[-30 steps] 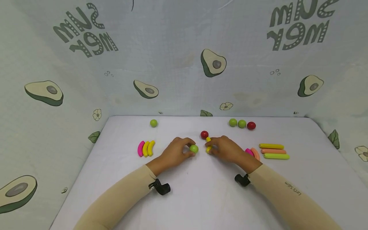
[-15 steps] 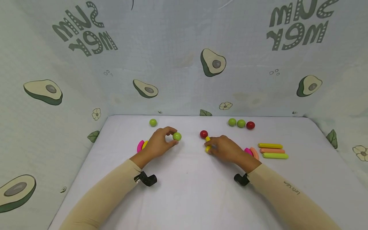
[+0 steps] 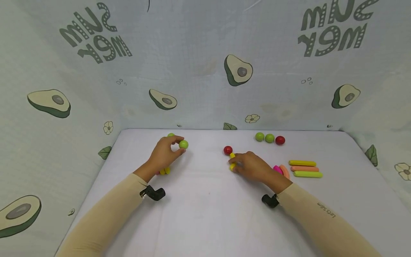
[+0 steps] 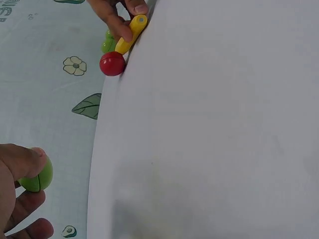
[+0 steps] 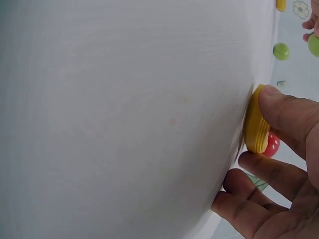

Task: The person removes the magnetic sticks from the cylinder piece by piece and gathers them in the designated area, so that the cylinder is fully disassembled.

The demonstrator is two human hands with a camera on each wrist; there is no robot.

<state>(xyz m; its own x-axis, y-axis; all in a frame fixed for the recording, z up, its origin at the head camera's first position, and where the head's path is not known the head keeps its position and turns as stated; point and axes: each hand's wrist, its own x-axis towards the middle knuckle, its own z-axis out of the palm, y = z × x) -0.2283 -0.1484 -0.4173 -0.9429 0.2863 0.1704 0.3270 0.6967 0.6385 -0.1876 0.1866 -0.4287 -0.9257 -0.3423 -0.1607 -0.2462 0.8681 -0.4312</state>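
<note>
Between thumb and fingers my left hand point(image 3: 163, 151) pinches a green ball point(image 3: 183, 144), held above the left back part of the table. A groove runs along this ball point(image 4: 45, 177) in the left wrist view. My right hand point(image 3: 252, 166) grips a yellow toy banana point(image 3: 232, 166) near the middle, its thumb on one side. In the right wrist view the banana point(image 5: 255, 122) lies close against the white cloth, with the other fingers spread below it. A red ball point(image 3: 228, 150) sits right at the banana's far end.
Behind the left hand are a green ball point(image 3: 171, 134) and partly hidden yellow bananas point(image 3: 167, 170). At back right stand two green balls point(image 3: 259, 136) and a red ball point(image 3: 280, 140). Coloured sticks point(image 3: 304, 169) and a peach curved piece point(image 3: 284, 171) lie right. Printed cloth point(image 3: 199, 71) hangs behind.
My left hand has carried the green ball from beside the banana toward the back left, now overlapping the pieces there. The right hand stays in place on the yellow toy banana.
</note>
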